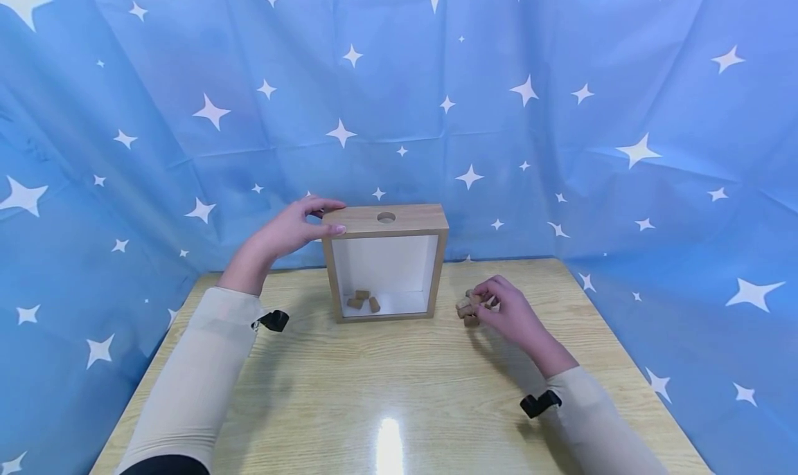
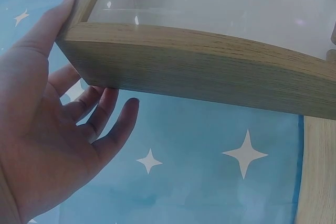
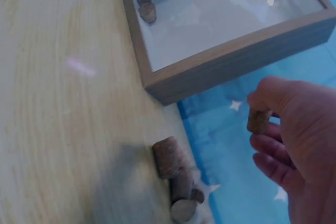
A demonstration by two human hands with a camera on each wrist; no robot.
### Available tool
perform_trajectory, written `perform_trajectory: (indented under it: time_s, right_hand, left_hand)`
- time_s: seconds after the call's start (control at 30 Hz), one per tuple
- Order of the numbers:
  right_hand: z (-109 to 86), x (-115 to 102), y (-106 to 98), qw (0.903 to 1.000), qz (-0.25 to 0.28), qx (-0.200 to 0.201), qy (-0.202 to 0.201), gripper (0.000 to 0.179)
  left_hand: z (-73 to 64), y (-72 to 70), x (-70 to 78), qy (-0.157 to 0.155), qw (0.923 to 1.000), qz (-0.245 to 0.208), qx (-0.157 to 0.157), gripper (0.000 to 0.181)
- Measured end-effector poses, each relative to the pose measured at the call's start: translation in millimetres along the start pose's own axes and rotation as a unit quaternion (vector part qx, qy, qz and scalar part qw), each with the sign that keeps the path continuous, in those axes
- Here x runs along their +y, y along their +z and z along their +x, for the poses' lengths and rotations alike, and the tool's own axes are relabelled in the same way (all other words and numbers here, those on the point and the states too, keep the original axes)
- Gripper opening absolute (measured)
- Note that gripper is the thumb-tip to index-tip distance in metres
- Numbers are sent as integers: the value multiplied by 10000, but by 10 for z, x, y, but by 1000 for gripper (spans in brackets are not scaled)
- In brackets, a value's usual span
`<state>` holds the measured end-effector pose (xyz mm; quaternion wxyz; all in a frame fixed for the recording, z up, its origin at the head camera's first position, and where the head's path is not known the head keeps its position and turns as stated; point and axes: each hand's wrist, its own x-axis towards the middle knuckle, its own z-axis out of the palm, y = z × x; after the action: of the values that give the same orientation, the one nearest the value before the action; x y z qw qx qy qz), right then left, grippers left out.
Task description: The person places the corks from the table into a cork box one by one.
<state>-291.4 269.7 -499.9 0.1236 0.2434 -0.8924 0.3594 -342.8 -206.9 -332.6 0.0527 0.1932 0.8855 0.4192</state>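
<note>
A wooden box frame (image 1: 414,217) with a clear front, a white back and a round hole (image 1: 386,217) in its top stands upright at the table's far side. My left hand (image 1: 293,227) holds its upper left corner, thumb at the front and fingers toward the back. Several corks (image 1: 374,304) lie inside at the bottom left. To the right of the box, my right hand (image 1: 512,314) pinches a cork (image 3: 257,121) between thumb and fingers, above a small pile of corks (image 3: 167,158) on the table. In the head view this hand partly covers the pile.
The light wood table (image 1: 349,378) ends at a blue curtain (image 1: 399,115) with white stars, which hangs close behind the box and along both sides. A black band (image 1: 541,404) sits at the right sleeve, another (image 1: 274,320) at the left.
</note>
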Motion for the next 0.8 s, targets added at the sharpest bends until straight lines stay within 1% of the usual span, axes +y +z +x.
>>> perform_trajectory:
  time_s: [0.23, 0.4, 0.5, 0.8]
  right_hand:
    - [152, -137, -118, 9991, 21, 189, -373, 25]
    - [269, -260, -221, 9988, -80, 222, -428, 25]
    - [348, -329, -277, 9988, -30, 274, -398, 25]
    - [597, -524, -426, 9961, 152, 482, -729, 23]
  left_hand:
    - [3, -1, -1, 9, 10000, -27, 33, 63]
    - [11, 2, 3, -2, 10000, -13, 53, 62]
    - [11, 1, -6, 6, 10000, -30, 35, 63]
    - [7, 7, -16, 34, 10000, -57, 38, 63]
